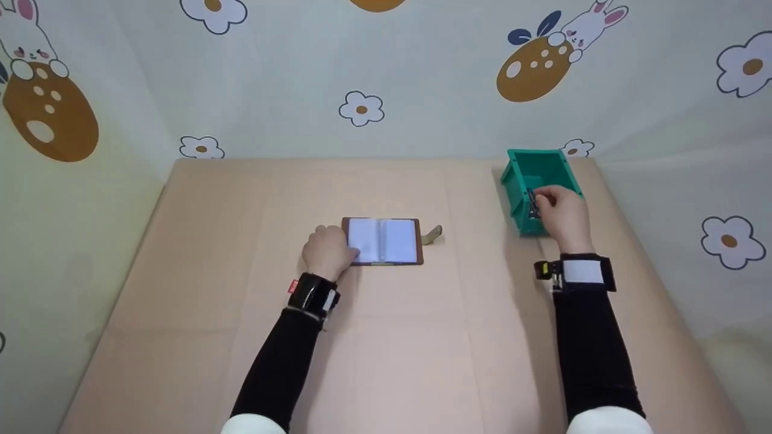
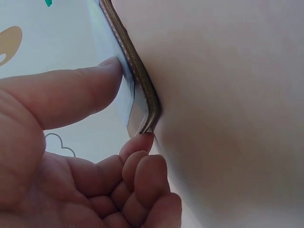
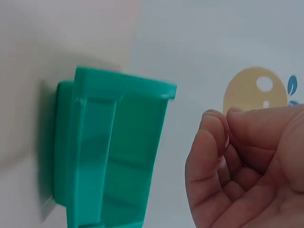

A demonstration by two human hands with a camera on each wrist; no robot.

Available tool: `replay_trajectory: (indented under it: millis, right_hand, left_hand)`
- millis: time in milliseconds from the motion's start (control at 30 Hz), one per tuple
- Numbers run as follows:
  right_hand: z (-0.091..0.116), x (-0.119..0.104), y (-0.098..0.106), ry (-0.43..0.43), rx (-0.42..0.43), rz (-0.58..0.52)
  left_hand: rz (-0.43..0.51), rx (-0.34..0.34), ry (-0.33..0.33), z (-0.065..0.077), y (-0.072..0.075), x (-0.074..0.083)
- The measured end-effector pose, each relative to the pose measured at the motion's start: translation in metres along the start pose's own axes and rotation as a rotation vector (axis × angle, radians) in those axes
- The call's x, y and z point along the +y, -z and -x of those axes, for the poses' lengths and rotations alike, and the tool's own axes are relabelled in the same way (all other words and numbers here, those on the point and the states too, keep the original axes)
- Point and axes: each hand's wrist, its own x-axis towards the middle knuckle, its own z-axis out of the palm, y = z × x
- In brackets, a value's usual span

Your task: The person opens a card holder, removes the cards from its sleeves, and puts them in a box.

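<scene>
A small brown card holder (image 1: 400,242) lies open on the table, showing pale plastic sleeves. Its snap strap (image 1: 432,235) sticks out to the right. My left hand (image 1: 327,250) grips its lower left edge; in the left wrist view the thumb (image 2: 102,78) presses the inner page while a finger touches the cover's corner. Over the green bin (image 1: 540,161) is my right hand (image 1: 567,217), thumb and index fingertips together. A small dark patterned piece (image 1: 533,205) shows beside those fingertips. In the right wrist view nothing appears between the fingers, and the bin's floor is partly hidden.
The bin stands at the table's back right corner, near the wall. A beige covering lies over the table (image 1: 386,349). Patterned cloth (image 1: 289,72) with flowers and rabbits surrounds the back and sides.
</scene>
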Motion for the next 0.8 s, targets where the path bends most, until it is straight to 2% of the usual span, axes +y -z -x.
replay_trajectory:
  millis: [467, 633, 800]
  right_hand:
    - [0.018, -0.041, -0.046, 0.252, -0.076, 0.059]
    - [0.028, -0.055, -0.063, 0.37, -0.093, 0.097]
    - [0.036, -0.069, -0.079, 0.466, -0.15, 0.121]
  left_hand:
    - [0.006, 0.006, -0.011, -0.001, -0.001, -0.001]
    - [0.004, 0.005, -0.02, -0.001, -0.002, -0.002]
    - [0.004, 0.003, -0.013, -0.002, -0.001, -0.002]
